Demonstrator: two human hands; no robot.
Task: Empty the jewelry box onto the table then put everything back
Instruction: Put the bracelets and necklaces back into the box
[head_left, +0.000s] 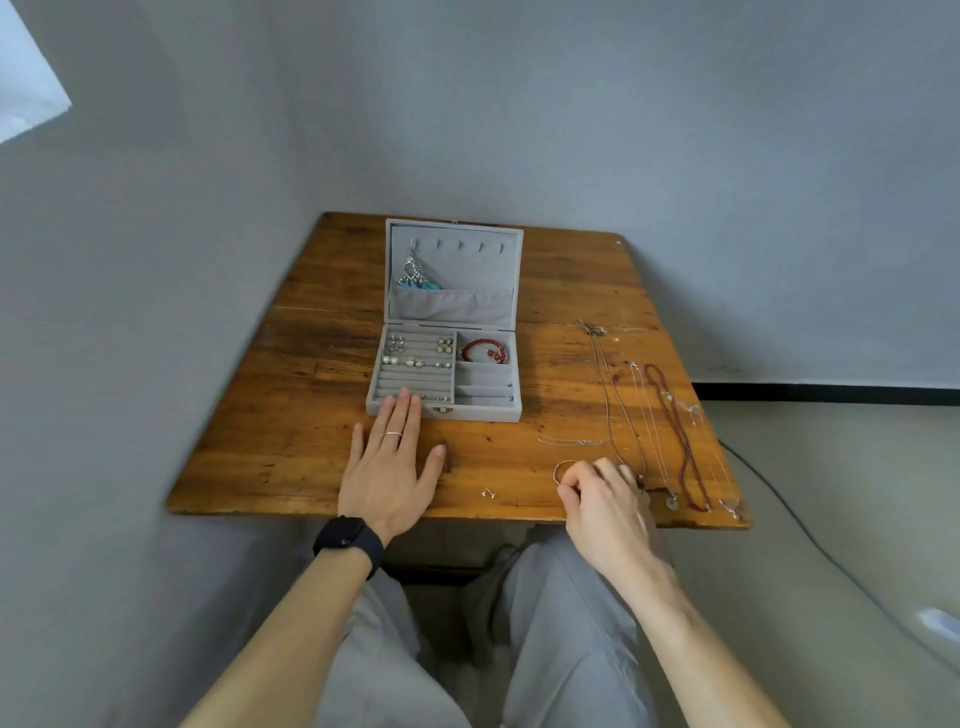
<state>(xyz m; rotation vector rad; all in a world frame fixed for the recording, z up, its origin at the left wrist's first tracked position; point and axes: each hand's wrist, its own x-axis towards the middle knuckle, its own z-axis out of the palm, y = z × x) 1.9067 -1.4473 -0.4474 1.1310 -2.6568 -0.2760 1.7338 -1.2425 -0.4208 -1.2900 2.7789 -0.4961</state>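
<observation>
Wood, worn and orange-brown, fills the head view: the table (311, 415) carries everything. The grey velvet jewelry box (488, 411) stands open toward the far edge, left of centre, with its lid upright. Inside, small earrings (415, 356) sit in the ring rolls on the left and a red bead bracelet (485, 351) lies in the far right compartment. A dangling silver piece (414, 273) hangs in the lid.

The left hand (387, 462) lies flat on the table, fingers straight, and its tips touch the box's near left corner. I'd say it is steadying the box, which looks light enough to slide.

The right hand (605, 499) is by the near edge, right of centre. Its fingers are curled and the thumb and fingertips pinch a thin metal hoop (562, 464). The hoop looks stiff, light and slick, so the grip belongs on the rim itself.

Along the right edge several necklaces (641, 410) lie stretched out, among them a dark red beaded strand (680, 441). A fine chain (571, 441) lies just beyond the right hand. These will be limp and quick to tangle, so each is best lifted singly by its clasp or pendant. A tiny pair of studs (488, 492) sits near the near edge between the hands; they would need a fingertip pinch.

With some pieces in the box and some on the table, I cannot tell whether this is emptying or refilling.
</observation>
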